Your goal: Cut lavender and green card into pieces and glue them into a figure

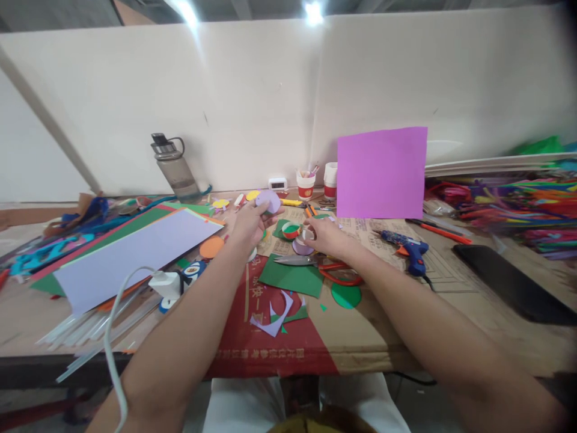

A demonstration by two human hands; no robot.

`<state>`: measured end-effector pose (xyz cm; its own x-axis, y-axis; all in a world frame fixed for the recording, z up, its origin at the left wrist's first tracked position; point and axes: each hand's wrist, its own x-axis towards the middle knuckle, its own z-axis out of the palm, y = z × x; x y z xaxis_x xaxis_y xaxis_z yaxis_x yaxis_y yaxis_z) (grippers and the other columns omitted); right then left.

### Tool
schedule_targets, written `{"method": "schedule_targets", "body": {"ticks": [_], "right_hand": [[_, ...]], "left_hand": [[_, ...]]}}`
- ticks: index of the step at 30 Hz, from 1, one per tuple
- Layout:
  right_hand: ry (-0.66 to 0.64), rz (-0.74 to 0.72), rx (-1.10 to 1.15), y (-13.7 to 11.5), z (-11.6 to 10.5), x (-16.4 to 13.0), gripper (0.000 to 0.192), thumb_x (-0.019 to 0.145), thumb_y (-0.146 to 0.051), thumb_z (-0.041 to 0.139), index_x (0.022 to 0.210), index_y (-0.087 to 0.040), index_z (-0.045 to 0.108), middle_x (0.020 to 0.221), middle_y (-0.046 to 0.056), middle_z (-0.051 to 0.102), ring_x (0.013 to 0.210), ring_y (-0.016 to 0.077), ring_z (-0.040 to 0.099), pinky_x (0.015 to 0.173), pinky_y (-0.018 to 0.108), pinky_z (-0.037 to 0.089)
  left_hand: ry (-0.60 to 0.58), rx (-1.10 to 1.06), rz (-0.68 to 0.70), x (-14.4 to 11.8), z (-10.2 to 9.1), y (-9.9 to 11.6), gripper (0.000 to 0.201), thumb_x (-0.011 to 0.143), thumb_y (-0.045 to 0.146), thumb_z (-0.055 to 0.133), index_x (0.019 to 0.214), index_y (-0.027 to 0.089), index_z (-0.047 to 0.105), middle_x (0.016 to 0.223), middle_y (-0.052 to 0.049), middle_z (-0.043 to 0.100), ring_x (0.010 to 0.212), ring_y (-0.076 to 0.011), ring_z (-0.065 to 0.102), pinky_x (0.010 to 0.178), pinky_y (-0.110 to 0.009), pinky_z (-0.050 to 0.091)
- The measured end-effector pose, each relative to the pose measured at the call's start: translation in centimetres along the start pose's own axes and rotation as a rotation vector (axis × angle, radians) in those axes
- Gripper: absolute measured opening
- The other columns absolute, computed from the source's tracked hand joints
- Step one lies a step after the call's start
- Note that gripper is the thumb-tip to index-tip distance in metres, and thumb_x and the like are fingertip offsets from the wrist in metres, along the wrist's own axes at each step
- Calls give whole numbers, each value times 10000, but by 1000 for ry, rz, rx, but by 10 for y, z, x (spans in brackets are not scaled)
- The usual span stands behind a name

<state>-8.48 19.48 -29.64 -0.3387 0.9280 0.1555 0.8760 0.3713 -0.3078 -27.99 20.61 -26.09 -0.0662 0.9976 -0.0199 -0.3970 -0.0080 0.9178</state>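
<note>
Left hand (247, 224) raised over the worktop (387, 337), fingers pinching a lilac paper disc (269, 201). Right hand (325, 236) rests on a small tape roll (305, 236), grip unclear. Scissors (315, 264) just near of it; glue gun (408, 246) to the right

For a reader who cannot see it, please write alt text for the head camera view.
Left hand holds a lilac paper disc above a cluttered craft table; right hand rests by a small paper ring. Scissors, glue gun and a purple sheet lie nearby.
</note>
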Motion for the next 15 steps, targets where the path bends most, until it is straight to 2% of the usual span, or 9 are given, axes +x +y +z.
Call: {"method": "schedule_targets", "body": {"ticks": [4, 8, 11, 15], "right_hand": [[5, -13, -2, 0, 0, -1, 411, 800, -333, 642, 1176, -169, 617, 990, 124, 707, 909, 244, 633, 749, 295, 421], [5, -37, 15, 0, 0, -2, 405, 797, -356, 667, 1160, -178, 639, 993, 117, 706, 918, 241, 629, 765, 295, 428], [-7, -50, 8, -1, -1, -3, 427, 783, -340, 695, 1177, -181, 643, 1064, 127, 698, 1000, 262, 616, 827, 316, 435], [-22, -57, -31, 0, 1, -3, 506, 763, -297, 710, 1243, -168, 616, 1181, 156, 667, 1136, 329, 560, 920, 393, 416]], "left_hand": [[37, 24, -7, -2, 3, -9, 133, 874, 210, 595, 993, 156, 571, 749, -39, 705, 530, -98, 638, 413, -140, 382], [128, -110, 30, 4, -5, 1, 84, 897, 262, 570, 908, 179, 579, 671, 1, 672, 401, -37, 471, 385, -140, 298], [150, -274, 135, 9, -18, 18, 107, 901, 280, 552, 845, 196, 587, 734, 7, 686, 419, -35, 436, 388, -168, 301], [148, -303, 210, 10, -26, 29, 92, 886, 258, 537, 826, 204, 580, 833, -7, 702, 486, -51, 473, 403, -182, 325]]}}
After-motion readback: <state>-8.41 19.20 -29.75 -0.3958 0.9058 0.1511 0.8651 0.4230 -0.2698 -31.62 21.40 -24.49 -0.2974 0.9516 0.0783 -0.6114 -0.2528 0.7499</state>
